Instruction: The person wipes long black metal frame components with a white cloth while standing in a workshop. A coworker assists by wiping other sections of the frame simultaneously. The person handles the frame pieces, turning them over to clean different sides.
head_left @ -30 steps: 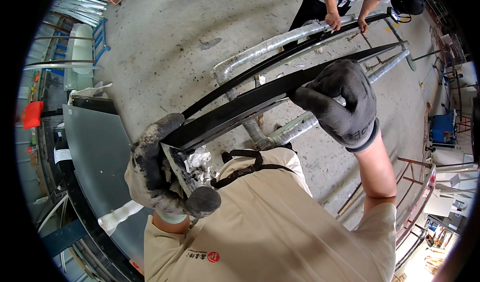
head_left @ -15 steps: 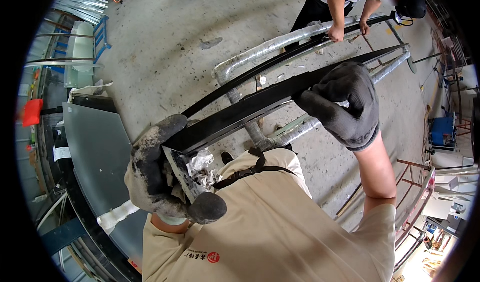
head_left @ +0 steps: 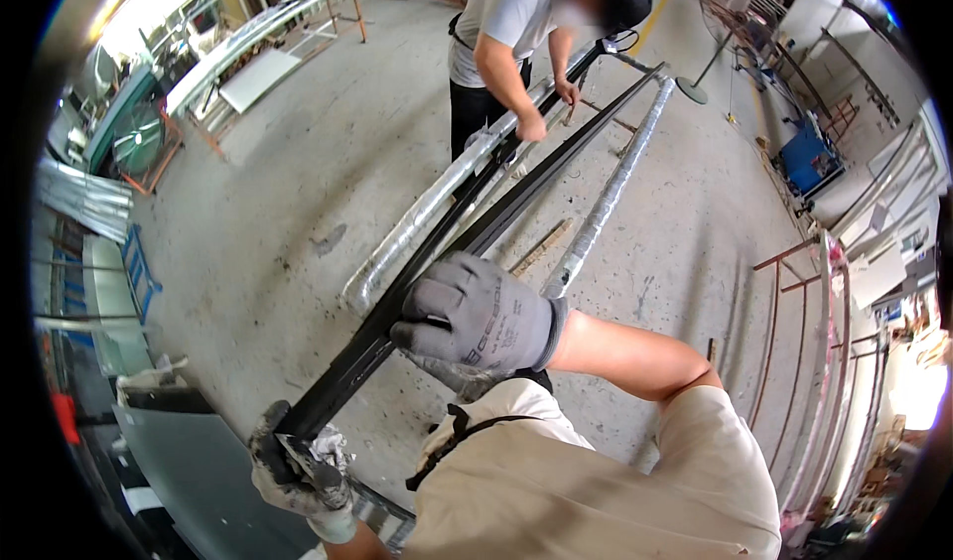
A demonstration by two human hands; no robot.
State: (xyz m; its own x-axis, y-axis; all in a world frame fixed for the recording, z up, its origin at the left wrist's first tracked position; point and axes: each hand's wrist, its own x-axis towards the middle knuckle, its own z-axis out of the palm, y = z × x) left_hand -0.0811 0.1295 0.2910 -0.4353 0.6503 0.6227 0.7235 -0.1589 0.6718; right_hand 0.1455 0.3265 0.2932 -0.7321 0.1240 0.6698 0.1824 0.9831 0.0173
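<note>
A long black bar (head_left: 333,386) runs from my lower left toward the far right, over a stand with silver-wrapped tubes (head_left: 620,178). My left hand (head_left: 288,466), in a stained grey glove, is closed around its near end, where crumpled silvery film (head_left: 328,451) sticks out. In a dark grey glove, my right hand (head_left: 476,312) curls its fingers over the bar farther along; the fingertips are partly hidden. Just left of this bar lies a second black bar (head_left: 496,166), on which a co-worker's hand (head_left: 531,125) rests.
The co-worker (head_left: 506,39) bends over the far left side of the stand. At my left stands a large dark grey panel (head_left: 199,471). A reddish metal rack (head_left: 784,302) is on the right, and a floor fan (head_left: 144,143) at the far left. Debris dots the concrete floor (head_left: 258,193).
My view has swung up and to the right. My right hand has come closer to my left along the bar, and its fingers now lie over it. My left hand still grips the near end.
</note>
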